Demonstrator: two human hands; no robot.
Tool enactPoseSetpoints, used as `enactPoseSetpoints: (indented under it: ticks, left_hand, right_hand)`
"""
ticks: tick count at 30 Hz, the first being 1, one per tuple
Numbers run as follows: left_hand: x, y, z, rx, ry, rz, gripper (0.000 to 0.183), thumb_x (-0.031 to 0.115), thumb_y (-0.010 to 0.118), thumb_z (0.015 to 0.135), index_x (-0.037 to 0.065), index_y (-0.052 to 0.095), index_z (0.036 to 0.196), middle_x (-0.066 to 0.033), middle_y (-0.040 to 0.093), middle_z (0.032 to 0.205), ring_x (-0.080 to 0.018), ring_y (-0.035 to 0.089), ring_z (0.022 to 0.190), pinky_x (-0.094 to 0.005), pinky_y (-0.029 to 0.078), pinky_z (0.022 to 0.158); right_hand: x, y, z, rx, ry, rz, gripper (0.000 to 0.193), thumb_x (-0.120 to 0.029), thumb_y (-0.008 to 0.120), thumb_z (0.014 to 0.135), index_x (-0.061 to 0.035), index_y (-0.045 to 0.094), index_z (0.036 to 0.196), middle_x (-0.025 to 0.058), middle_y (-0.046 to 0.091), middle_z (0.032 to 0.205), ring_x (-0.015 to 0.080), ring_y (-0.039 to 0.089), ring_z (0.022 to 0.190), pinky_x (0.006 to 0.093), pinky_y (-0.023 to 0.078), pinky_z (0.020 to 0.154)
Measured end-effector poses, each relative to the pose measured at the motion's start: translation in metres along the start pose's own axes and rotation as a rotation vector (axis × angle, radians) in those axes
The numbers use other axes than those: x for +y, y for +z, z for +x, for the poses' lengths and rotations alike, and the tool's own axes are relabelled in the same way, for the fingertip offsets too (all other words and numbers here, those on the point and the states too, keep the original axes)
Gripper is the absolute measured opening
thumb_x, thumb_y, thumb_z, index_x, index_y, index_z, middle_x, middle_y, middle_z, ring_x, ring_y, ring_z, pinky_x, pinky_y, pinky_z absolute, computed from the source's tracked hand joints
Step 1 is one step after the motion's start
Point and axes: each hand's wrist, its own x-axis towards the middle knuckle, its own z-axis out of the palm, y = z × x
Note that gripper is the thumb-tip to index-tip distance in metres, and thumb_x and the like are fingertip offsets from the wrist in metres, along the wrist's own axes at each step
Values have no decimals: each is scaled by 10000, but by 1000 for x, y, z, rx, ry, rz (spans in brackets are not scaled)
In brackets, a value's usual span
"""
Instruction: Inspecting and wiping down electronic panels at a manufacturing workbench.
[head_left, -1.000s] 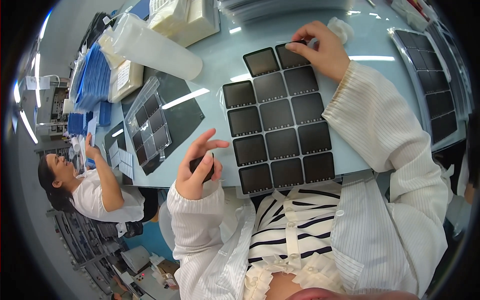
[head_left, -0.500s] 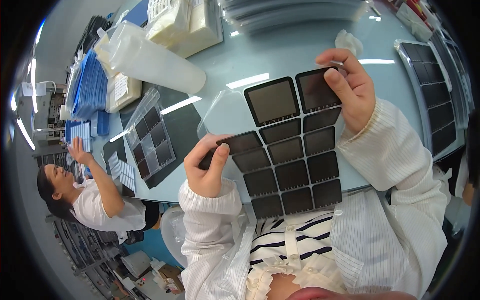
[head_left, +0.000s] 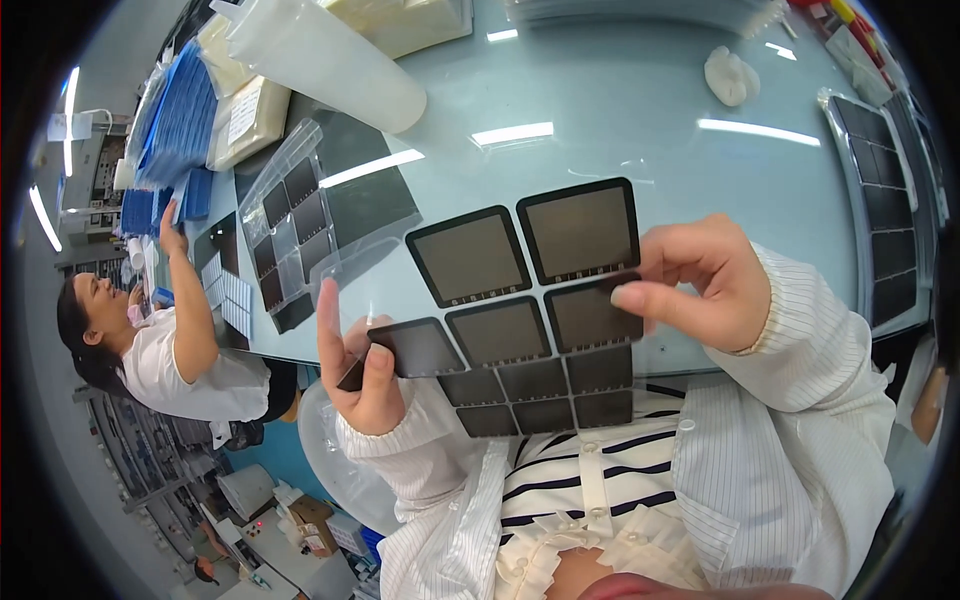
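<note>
While my right hand [head_left: 705,288] and left hand [head_left: 372,388] both pinch it, a sheet of dark panels [head_left: 498,332] tilts over the bench [head_left: 610,95] toward six o'clock.
The right thumb and fingers clasp its three o'clock edge; the left ones grip near eight, one finger raised, around a small dark piece [head_left: 350,378]. A white bottle [head_left: 330,70] stands at eleven.
</note>
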Motion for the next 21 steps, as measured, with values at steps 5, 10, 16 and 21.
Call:
enactPoseSetpoints:
  ticks: [5, 10, 16, 21]
  left_hand:
    - [5, 0, -5, 21, 1, 0, 681, 116, 590, 852, -19, 212, 1402, -107, 580, 813, -100, 457, 660, -223, 355, 627]
    - [9, 3, 1, -52, 12, -69, 691, 100, 568, 857, -13, 173, 1413, -109, 572, 804, -107, 451, 655, -223, 355, 628]
    - [10, 4, 3, -55, 16, -26, 706, 95, 525, 864, 25, 108, 1429, -89, 533, 768, -120, 436, 647, -234, 347, 625]
    - [7, 2, 6, -16, 21, 22, 726, 101, 496, 861, 54, 61, 1441, -80, 521, 759, -123, 451, 656, -233, 357, 644]
  right_hand:
    - [3, 1, -9, -97, -83, -37, 78, 3, 670, 759, 19, 598, 735, 95, 650, 644, 162, 659, 559, 230, 499, 498]
    - [-1, -2, -10, -77, -153, -117, 150, -23, 690, 742, -19, 572, 650, 61, 630, 584, 141, 631, 509, 217, 465, 464]
    - [-4, -4, -10, -34, -170, -156, 216, -43, 709, 728, -38, 543, 591, 46, 607, 544, 122, 569, 436, 219, 417, 424]
    - [-6, -4, -10, -23, -139, -126, 233, -52, 720, 720, -43, 535, 577, 44, 596, 530, 120, 559, 431, 227, 408, 414]
